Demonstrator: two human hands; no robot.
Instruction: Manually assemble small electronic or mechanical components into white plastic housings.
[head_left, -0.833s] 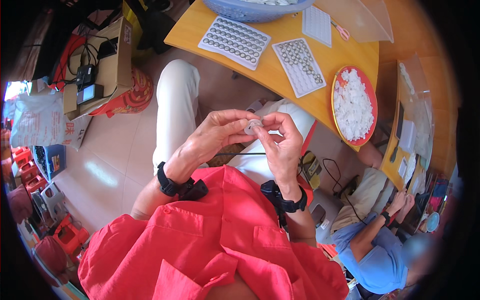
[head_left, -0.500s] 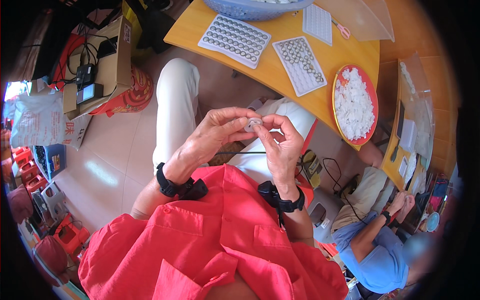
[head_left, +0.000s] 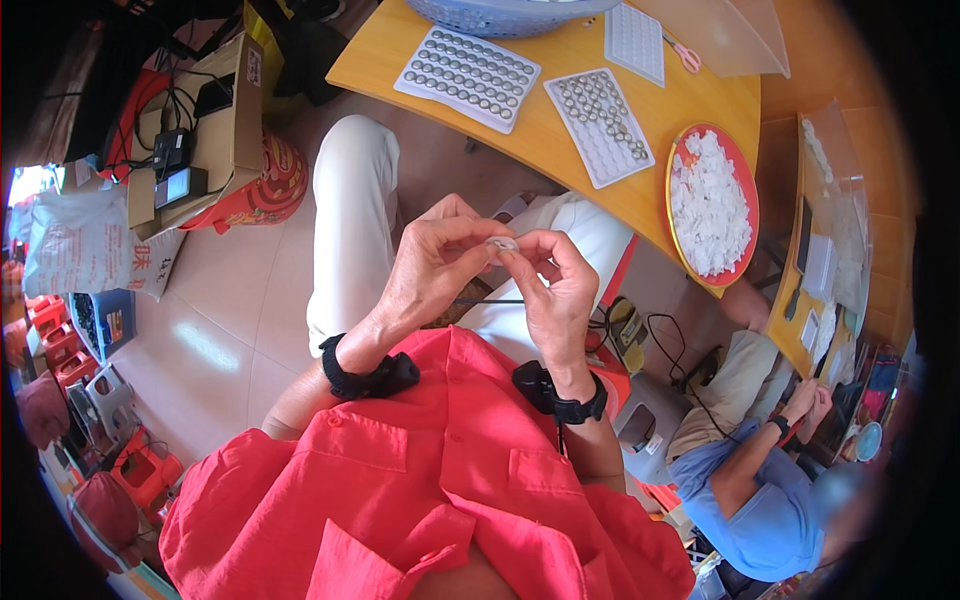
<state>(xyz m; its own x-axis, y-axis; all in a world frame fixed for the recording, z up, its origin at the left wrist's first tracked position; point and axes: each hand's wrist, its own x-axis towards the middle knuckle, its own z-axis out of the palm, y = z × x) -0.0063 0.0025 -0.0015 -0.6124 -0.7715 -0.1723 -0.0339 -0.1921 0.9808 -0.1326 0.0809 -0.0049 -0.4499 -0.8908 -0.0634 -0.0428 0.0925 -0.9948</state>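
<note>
My left hand (head_left: 425, 265) and right hand (head_left: 556, 290) met over my lap, the fingertips of both pinching one small, pale, round disc-like piece (head_left: 501, 244) between them, clear of the yellow wooden table (head_left: 560, 135) ahead. I judged the grip wanted light, even pressure and steady wrists, so the little piece neither slipped nor tilted. Beyond lay two white plastic trays of small round parts (head_left: 468, 78) and a red round dish heaped with white scraps (head_left: 711, 203).
</note>
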